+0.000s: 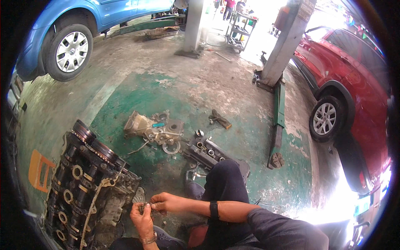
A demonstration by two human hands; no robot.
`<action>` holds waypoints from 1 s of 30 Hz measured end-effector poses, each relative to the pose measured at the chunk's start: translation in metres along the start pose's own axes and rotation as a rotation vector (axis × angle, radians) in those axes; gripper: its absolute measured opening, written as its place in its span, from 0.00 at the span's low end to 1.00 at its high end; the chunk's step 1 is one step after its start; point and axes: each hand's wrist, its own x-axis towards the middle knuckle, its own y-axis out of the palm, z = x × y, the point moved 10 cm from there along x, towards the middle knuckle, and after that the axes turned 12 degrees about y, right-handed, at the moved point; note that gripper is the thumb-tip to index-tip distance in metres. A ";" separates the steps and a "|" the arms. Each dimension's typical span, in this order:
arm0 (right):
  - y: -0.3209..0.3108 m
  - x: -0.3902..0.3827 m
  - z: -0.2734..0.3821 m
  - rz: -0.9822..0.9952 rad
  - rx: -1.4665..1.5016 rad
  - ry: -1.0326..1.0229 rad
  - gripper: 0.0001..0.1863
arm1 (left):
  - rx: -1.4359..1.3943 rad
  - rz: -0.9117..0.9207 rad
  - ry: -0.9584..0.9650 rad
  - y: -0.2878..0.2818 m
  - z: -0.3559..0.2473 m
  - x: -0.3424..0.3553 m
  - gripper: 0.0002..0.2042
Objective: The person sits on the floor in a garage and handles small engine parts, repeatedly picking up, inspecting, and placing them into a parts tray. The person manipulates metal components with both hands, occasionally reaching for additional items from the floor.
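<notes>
My left hand [141,217] and my right hand [161,202] meet low in the view, fingers pinched together around a small object [146,207] that I cannot make out. They are just right of a dark engine block [73,191] with sprockets [81,132] at its upper end. A cast metal cover [141,126] lies on the floor ahead, with a cyan item [158,125] and some tools on it. A dark valve cover [202,149] lies beyond my bent knee.
A blue car [50,18] stands back left, a red car [358,104] right. Lift posts [193,25], a green lift arm [278,112] and a tool trolley [246,23] are ahead. A dark gloved-looking rag [220,118] and orange piece [39,160] lie on the floor. People stand at the back.
</notes>
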 end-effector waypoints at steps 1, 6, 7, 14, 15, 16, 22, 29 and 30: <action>0.001 0.001 -0.004 0.023 0.045 0.041 0.16 | -0.004 0.007 0.005 -0.001 0.001 0.000 0.04; -0.018 -0.001 -0.003 -0.165 0.033 0.055 0.17 | 0.148 -0.006 0.140 -0.008 0.004 0.008 0.05; -0.024 -0.003 0.000 -0.234 0.001 0.030 0.17 | 0.176 0.001 0.191 -0.007 0.000 0.009 0.06; -0.038 -0.005 0.001 -0.334 0.046 0.034 0.21 | 0.135 0.095 0.037 0.005 -0.002 0.002 0.09; -0.038 -0.005 0.001 -0.344 0.033 0.033 0.21 | 0.140 0.091 0.050 0.007 -0.005 0.002 0.08; -0.039 -0.005 0.001 -0.352 0.024 0.029 0.21 | 0.119 0.102 0.095 0.009 -0.010 0.002 0.07; -0.035 -0.004 -0.003 -0.350 0.006 0.062 0.21 | 0.104 0.214 0.093 0.016 -0.002 0.000 0.10; -0.042 -0.013 0.015 -0.430 -0.107 -0.055 0.21 | 0.232 0.272 0.073 0.019 -0.010 -0.004 0.09; -0.044 -0.015 0.016 -0.409 -0.015 -0.088 0.20 | 0.168 0.258 0.078 0.017 -0.015 -0.008 0.09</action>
